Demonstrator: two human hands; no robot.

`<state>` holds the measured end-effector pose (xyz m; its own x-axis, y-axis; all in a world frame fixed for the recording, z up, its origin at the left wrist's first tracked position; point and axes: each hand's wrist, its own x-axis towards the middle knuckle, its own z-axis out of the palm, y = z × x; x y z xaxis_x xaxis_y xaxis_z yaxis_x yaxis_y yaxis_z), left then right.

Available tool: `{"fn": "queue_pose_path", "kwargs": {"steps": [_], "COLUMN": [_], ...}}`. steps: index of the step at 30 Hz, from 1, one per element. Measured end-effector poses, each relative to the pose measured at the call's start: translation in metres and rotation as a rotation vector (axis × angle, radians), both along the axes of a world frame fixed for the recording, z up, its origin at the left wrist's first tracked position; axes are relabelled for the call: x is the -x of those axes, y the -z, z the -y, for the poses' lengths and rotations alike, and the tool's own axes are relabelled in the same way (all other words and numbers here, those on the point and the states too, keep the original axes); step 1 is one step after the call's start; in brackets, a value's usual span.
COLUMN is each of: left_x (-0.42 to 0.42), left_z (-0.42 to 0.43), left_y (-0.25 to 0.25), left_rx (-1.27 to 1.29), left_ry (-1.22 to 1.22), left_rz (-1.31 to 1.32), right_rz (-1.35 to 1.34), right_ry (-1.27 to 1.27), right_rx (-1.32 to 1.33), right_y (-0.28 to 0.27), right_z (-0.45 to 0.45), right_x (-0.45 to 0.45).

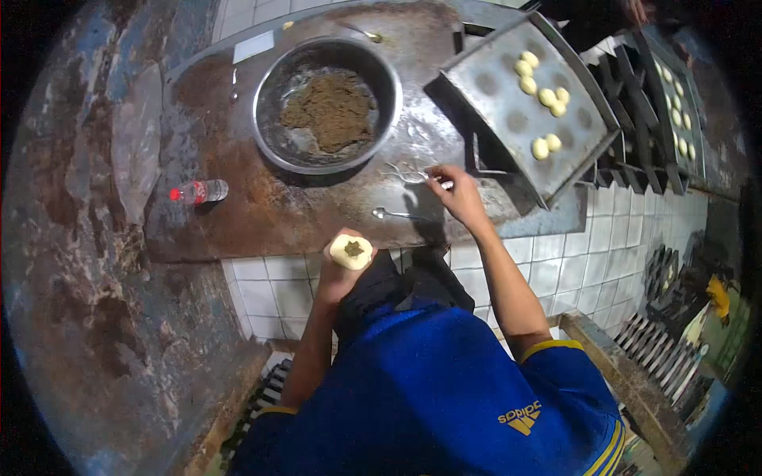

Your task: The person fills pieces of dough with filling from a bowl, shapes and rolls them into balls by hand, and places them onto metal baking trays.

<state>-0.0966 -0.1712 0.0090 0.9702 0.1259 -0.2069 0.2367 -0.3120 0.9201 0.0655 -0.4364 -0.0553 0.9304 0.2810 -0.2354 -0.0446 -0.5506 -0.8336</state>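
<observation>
A metal bowl [390, 89] holds brown mash [329, 111]; a tray [494, 119] (right of it) bears dough balls [548, 97]. The curled left hand [338, 276] cups dough [352, 260]; the right hand [463, 198] pinches a utensil [447, 186].

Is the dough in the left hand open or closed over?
Open: brown filling shows uncovered in the middle of the pale dough.

At lower centre we see a bright blue shirt [429, 373] with yellow trim (the stripes match). Above it, the dough [340, 255] is creamy, its filling [354, 249] olive-brown. Toward upper centre we find a silvery bowl [394, 111] with a brown mass [329, 111]; at upper right, pale yellow balls [548, 97] on a dark-spotted grey tray [496, 59]. Left of centre, the bottle [217, 190] has a red cap [175, 193].
</observation>
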Motion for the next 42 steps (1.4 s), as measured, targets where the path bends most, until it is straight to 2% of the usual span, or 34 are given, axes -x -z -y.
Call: {"fn": "queue_pose_path", "kwargs": {"steps": [1,3,4,5,7,9,10,12,13,16,17,19,20,21,23,25,27,28,29,32,36,39,40,41,42], "left_x": [-0.004,-0.01,-0.027,-0.034,-0.046,-0.051,-0.05,-0.048,-0.047,-0.047,-0.049,-0.055,-0.061,-0.065,-0.074,-0.082,-0.096,-0.101,-0.108,-0.127,-0.128,-0.122,-0.114,-0.109,-0.105], "left_z": [-0.019,-0.057,-0.066,-0.078,-0.103,-0.125,-0.133,-0.149,-0.155,-0.173,-0.178,-0.188,-0.191,-0.194,-0.2,-0.2,-0.195,-0.194,-0.188,-0.167,-0.134,-0.107,-0.094,-0.08,-0.065], "left_y": [0.012,0.045,0.02,0.015,0.016,0.022,0.023,0.025,0.027,0.036,0.033,0.026,0.021,0.02,0.02,0.023,0.017,0.011,0.006,-0.021,-0.039,-0.052,-0.058,-0.064,-0.068], "left_rx": [0.007,0.093,-0.008,0.001,0.063,0.091,0.088,0.085,0.088,0.14,0.187,0.152,0.12,0.124,0.085,0.145,0.162,0.231,0.239,0.23,0.212,0.196,0.196,0.188,0.229], "left_ry": [-0.015,-0.094,-0.131,-0.141,-0.205,-0.237,-0.257,-0.283,-0.309,-0.363,-0.38,-0.402,-0.405,-0.43,-0.421,-0.466,-0.411,-0.351,-0.348,-0.285,-0.25,-0.211,-0.176,-0.166,-0.107], "left_rz": [-0.011,-0.106,-0.067,-0.073,-0.037,-0.065,-0.078,-0.093,-0.101,-0.104,-0.097,-0.119,-0.137,-0.131,-0.128,-0.106,-0.029,-0.043,-0.027,0.143,0.287,0.265,0.21,0.23,0.254], "right_rz": [0.06,0.135,0.16,0.185,0.246,0.478,0.468,0.607,0.609,0.554,0.557,0.396,0.252,0.264,-0.015,-0.183,0.015,0.12,0.409,0.737,0.757,0.741,0.555,0.415,0.434], "right_ry": [0.025,-0.036,-0.095,-0.154,-0.269,-0.515,-0.529,-0.806,-0.815,-1.109,-1.126,-1.065,-1.063,-1.086,-0.747,-0.619,-0.699,-0.726,-0.787,-0.789,-0.896,-0.911,-0.961,-0.985,-0.869], "right_rx": [-0.111,-0.097,-0.08,-0.063,0.017,0.255,0.255,0.331,0.329,0.665,0.658,0.626,0.596,0.599,-0.101,-0.114,-0.212,-0.185,-0.15,0.015,0.251,0.278,0.212,-0.007,-0.042], "right_y": [-0.021,-0.059,-0.067,-0.068,-0.046,-0.014,0.002,0.034,0.051,0.093,0.095,0.094,0.075,0.06,0.026,-0.077,-0.112,-0.126,-0.126,-0.148,-0.184,-0.214,-0.222,-0.229,-0.248], "right_z": [-0.022,-0.069,-0.092,-0.114,-0.156,-0.202,-0.223,-0.264,-0.282,-0.321,-0.328,-0.332,-0.331,-0.327,-0.318,-0.319,-0.308,-0.304,-0.3,-0.276,-0.23,-0.192,-0.173,-0.156,-0.14], "right_x": [-0.013,-0.043,-0.059,-0.074,-0.101,-0.117,-0.12,-0.127,-0.131,-0.134,-0.136,-0.141,-0.148,-0.15,-0.148,-0.134,-0.115,-0.104,-0.097,-0.077,-0.048,-0.028,-0.033,-0.045,-0.04]}}
